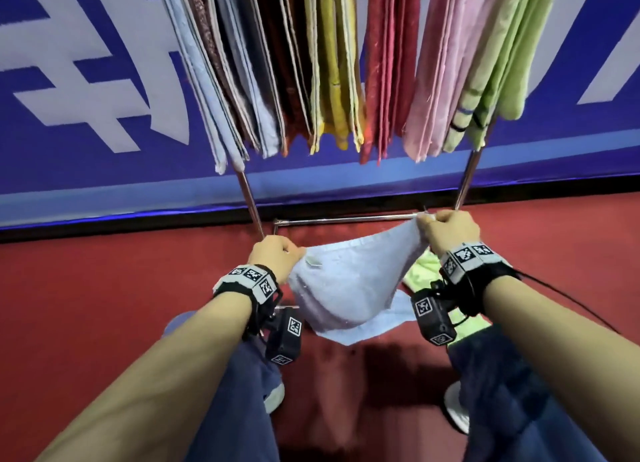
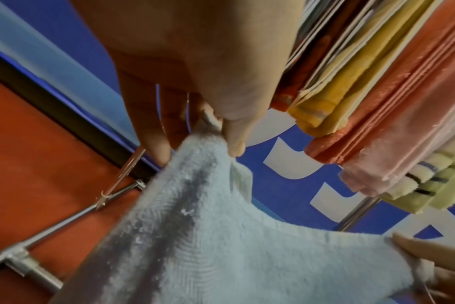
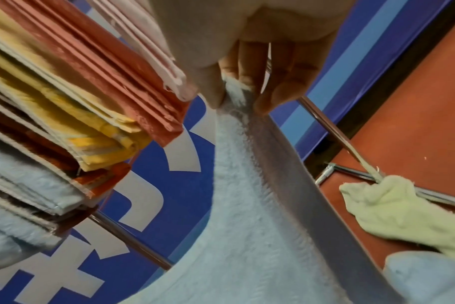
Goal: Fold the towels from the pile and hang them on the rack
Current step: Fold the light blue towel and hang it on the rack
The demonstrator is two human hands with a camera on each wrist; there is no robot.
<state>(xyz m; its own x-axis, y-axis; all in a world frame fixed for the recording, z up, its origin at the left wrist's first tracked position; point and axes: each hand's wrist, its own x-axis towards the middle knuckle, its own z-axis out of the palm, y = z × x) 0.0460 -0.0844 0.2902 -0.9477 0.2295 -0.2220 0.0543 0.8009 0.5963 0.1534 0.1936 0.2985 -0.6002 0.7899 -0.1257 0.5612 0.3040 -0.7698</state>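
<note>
Left hand [image 1: 277, 255] and right hand [image 1: 446, 229] each pinched on a corner of the light blue towel [image 1: 349, 285], sagging between them below the rack [image 1: 467, 174] of hung towels [image 1: 332, 63], above the red floor [image 1: 104, 288].

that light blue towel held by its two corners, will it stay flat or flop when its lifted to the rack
Likely floppy: the light blue towel sags deeply between the left hand and right hand. Probably light, since fingertip pinches hold it. Its terry pile looks grippy, so it is unlikely to slip.

Bare forearms, marker-tagged wristbands [image 1: 246, 281], black wrist cameras [image 1: 285, 337], blue trousers [image 1: 239, 409].
</note>
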